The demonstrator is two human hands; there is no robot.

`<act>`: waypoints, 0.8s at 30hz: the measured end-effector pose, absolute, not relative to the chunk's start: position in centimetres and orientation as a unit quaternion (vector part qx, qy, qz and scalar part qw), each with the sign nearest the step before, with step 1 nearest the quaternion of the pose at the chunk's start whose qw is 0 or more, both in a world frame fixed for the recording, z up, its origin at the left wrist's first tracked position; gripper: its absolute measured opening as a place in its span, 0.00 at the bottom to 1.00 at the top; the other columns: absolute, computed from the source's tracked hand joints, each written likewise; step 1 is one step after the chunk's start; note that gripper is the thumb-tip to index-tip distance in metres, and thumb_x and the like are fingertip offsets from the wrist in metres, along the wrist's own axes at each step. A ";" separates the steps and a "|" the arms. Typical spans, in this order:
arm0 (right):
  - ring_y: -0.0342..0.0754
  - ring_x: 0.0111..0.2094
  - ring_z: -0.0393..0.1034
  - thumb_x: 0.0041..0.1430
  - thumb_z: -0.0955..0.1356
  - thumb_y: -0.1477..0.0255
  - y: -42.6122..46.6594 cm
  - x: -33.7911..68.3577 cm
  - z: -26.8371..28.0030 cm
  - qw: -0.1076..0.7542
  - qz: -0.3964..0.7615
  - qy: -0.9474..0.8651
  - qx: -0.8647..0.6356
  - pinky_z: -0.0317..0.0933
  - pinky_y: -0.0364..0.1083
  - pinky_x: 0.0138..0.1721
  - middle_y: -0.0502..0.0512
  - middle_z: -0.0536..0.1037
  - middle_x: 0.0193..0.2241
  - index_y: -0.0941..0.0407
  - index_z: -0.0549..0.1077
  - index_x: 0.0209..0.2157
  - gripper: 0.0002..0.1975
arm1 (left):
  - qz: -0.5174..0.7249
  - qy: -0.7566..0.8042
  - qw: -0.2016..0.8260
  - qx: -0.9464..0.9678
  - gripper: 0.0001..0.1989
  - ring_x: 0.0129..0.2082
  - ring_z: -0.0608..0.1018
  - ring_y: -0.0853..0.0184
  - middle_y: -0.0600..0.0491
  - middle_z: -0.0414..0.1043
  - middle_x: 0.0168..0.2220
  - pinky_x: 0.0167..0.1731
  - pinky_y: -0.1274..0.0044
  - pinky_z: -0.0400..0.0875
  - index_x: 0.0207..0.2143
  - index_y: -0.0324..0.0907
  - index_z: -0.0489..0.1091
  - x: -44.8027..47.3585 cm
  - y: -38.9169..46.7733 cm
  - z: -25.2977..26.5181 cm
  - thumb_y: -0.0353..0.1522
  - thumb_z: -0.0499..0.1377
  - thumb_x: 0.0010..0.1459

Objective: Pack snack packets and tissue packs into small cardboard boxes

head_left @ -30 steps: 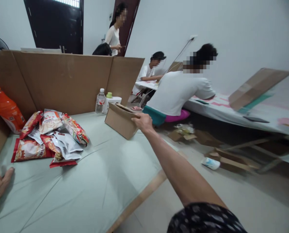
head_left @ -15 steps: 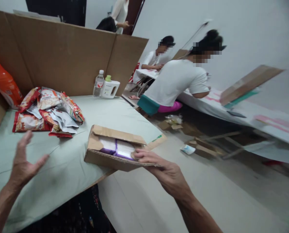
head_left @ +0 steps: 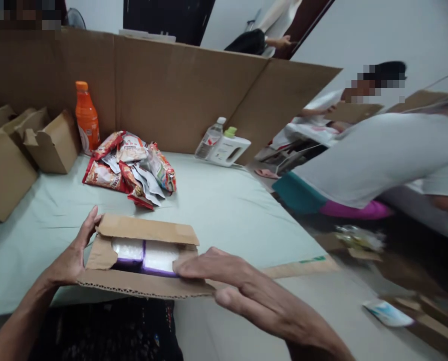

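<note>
An open cardboard box [head_left: 145,282] is held between both hands at the front edge of the table. Inside it show white packs with purple edging [head_left: 161,256], partly covered by the flaps. My left hand [head_left: 71,258] grips the box's left end, thumb up along the corner. At the right end, my right hand [head_left: 227,276] has its fingers over the inner flap and its thumb outside the wall. Beyond the box lies a heap of red and white snack packets [head_left: 128,168].
Behind stands a cardboard partition [head_left: 179,90]. An orange bottle [head_left: 87,120] and several cardboard boxes [head_left: 54,143] are at left. A clear bottle [head_left: 211,138] and a white jug [head_left: 229,149] stand farther back. At right, a person in white [head_left: 378,150] sits near boxes on the floor.
My left hand has come in from the left and taken hold of the box's left end. The box has moved left in view, still in my right hand. The view has swung left.
</note>
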State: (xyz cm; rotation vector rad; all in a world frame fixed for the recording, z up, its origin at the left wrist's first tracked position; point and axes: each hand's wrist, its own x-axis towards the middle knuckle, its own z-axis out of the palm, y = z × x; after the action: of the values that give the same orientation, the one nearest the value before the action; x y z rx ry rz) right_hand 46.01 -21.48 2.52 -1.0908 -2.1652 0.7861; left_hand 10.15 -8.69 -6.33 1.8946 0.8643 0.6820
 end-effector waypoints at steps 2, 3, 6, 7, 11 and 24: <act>0.51 0.56 0.76 0.74 0.63 0.64 -20.8 45.7 4.1 0.239 0.277 -0.824 -0.433 0.71 0.53 0.58 0.51 0.80 0.56 0.42 0.74 0.62 0.19 | 0.275 0.341 0.472 0.765 0.72 0.73 0.54 0.39 0.35 0.42 0.75 0.68 0.44 0.50 0.75 0.54 0.25 10.2 -8.6 -6.6 0.60 0.70 0.44; 0.51 0.57 0.75 0.73 0.64 0.63 -20.3 45.4 4.6 0.216 0.261 -0.829 -0.445 0.72 0.52 0.58 0.51 0.79 0.57 0.43 0.74 0.62 0.19 | 0.273 0.337 0.477 0.765 0.72 0.73 0.53 0.40 0.36 0.41 0.76 0.68 0.44 0.50 0.75 0.55 0.25 10.3 -8.5 -6.8 0.59 0.71 0.44; 0.53 0.62 0.70 0.73 0.64 0.63 -18.5 44.5 4.6 0.179 0.203 -0.839 -0.472 0.70 0.53 0.59 0.52 0.74 0.63 0.46 0.71 0.65 0.22 | 0.270 0.325 0.483 0.766 0.71 0.74 0.51 0.41 0.39 0.41 0.76 0.69 0.45 0.49 0.75 0.59 0.26 10.2 -8.4 -7.3 0.57 0.73 0.44; 0.53 0.63 0.69 0.73 0.64 0.63 -17.9 44.3 4.2 0.173 0.185 -0.842 -0.477 0.69 0.54 0.60 0.54 0.73 0.64 0.47 0.70 0.66 0.23 | 0.269 0.322 0.483 0.768 0.71 0.74 0.51 0.41 0.39 0.40 0.76 0.69 0.45 0.49 0.75 0.59 0.27 10.2 -8.5 -7.5 0.56 0.74 0.44; 0.61 0.55 0.74 0.66 0.70 0.61 -15.8 43.2 2.4 0.085 0.155 -0.865 -0.469 0.69 0.59 0.55 0.65 0.79 0.56 0.56 0.73 0.62 0.26 | 0.270 0.313 0.483 0.772 0.70 0.74 0.50 0.40 0.39 0.39 0.76 0.69 0.46 0.48 0.75 0.56 0.26 10.1 -8.7 -7.9 0.56 0.73 0.47; 0.62 0.42 0.75 0.57 0.72 0.66 -14.3 38.0 5.4 -0.246 0.048 -0.839 -0.483 0.58 0.56 0.51 0.73 0.81 0.43 0.70 0.76 0.52 0.26 | 0.215 0.314 0.529 0.758 0.73 0.74 0.46 0.35 0.32 0.40 0.75 0.70 0.45 0.45 0.75 0.44 0.23 10.8 -8.7 -9.5 0.62 0.68 0.46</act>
State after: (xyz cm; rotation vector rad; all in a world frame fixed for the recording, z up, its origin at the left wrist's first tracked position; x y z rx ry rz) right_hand 38.00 -14.25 5.42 -1.8149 -3.1484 0.1801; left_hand 10.84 -8.67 -9.50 1.8114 0.7497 0.5138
